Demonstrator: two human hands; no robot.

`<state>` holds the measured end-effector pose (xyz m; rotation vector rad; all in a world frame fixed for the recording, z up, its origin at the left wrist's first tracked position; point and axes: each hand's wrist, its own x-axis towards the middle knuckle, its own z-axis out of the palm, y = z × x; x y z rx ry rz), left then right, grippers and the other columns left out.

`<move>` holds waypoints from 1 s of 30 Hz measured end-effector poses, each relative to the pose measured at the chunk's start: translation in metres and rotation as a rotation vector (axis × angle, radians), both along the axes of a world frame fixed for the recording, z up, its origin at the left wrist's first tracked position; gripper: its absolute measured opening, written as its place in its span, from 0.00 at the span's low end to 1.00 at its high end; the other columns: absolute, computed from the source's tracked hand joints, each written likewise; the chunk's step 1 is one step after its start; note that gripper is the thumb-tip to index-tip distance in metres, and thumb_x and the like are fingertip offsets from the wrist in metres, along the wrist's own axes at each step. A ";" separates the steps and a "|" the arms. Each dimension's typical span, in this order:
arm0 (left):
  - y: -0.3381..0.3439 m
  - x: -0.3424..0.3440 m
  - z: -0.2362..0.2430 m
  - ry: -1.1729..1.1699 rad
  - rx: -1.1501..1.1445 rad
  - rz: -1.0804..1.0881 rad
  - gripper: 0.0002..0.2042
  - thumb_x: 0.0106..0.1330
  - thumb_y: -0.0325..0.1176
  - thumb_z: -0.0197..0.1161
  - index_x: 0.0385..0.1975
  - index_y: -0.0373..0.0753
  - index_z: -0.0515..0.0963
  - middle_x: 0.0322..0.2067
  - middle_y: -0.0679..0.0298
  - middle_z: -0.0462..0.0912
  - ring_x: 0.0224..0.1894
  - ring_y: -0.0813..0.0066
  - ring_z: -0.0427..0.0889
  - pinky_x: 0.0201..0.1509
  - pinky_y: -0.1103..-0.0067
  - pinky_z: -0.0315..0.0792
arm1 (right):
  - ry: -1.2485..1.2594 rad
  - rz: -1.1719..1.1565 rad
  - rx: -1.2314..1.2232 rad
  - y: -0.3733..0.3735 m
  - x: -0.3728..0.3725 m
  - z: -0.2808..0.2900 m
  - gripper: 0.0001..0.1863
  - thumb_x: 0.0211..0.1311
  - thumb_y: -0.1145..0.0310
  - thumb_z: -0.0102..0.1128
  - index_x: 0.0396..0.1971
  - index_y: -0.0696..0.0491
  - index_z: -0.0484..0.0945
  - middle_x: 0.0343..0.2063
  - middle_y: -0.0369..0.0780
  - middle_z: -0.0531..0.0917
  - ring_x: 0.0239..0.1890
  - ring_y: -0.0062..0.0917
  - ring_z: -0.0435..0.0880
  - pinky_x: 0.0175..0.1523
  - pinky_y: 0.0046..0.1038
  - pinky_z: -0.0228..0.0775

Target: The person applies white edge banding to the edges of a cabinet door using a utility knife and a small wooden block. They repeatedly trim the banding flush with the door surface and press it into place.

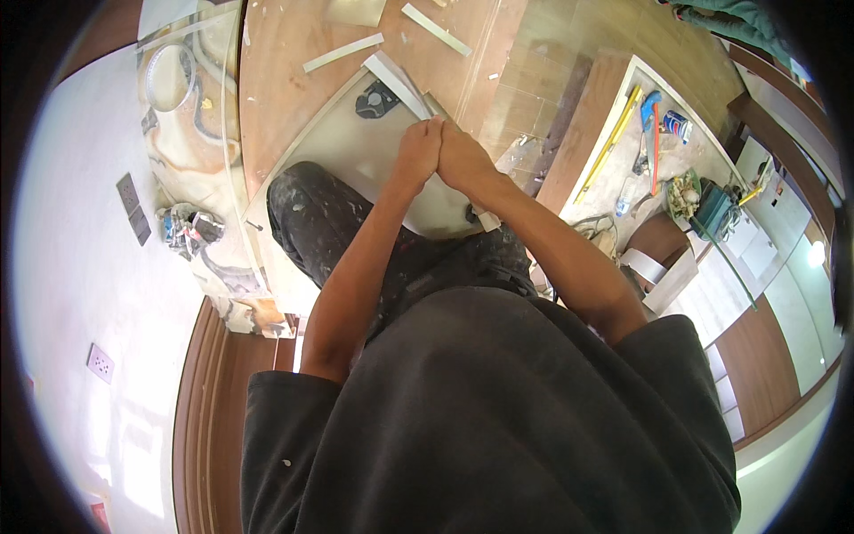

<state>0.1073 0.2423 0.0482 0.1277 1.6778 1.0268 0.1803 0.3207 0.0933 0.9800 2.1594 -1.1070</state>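
Observation:
A pale panel lies across my lap, against my paint-spotted dark trousers. Along its right edge runs a white strip; its far end sticks out past my hands, and a short end shows again near my right thigh. My left hand and my right hand meet side by side on this edge, both closed over the strip. The fingertips are hidden beneath the hands. On the panel's far part sits a black rounded piece whose kind I cannot make out.
Two loose pale strips lie on the wooden surface ahead. At the right, a tray-like board carries a yellow level-like bar, a blue can and other tools. A marbled slab stands left, by a white wall.

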 end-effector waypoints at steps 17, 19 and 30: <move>-0.001 -0.009 -0.001 -0.309 0.019 0.036 0.20 0.75 0.44 0.47 0.36 0.31 0.77 0.29 0.63 0.79 0.32 0.78 0.76 0.38 0.77 0.71 | -0.110 -0.031 -0.110 0.012 -0.008 -0.001 0.12 0.64 0.70 0.49 0.41 0.64 0.68 0.32 0.59 0.82 0.37 0.51 0.85 0.41 0.47 0.76; 0.009 -0.002 0.010 -0.095 -0.029 -0.038 0.22 0.76 0.44 0.47 0.32 0.29 0.77 0.23 0.62 0.77 0.30 0.76 0.76 0.36 0.74 0.71 | -0.040 -0.148 -0.084 0.009 0.004 0.002 0.11 0.64 0.71 0.49 0.41 0.63 0.68 0.31 0.60 0.82 0.37 0.53 0.84 0.41 0.48 0.75; 0.026 -0.095 0.024 1.141 -0.213 -0.435 0.35 0.49 0.50 0.75 0.51 0.31 0.73 0.46 0.48 0.75 0.50 0.48 0.73 0.55 0.61 0.68 | 0.115 -0.481 -0.021 0.039 0.077 0.032 0.09 0.66 0.72 0.46 0.42 0.60 0.65 0.24 0.61 0.79 0.31 0.58 0.80 0.39 0.54 0.71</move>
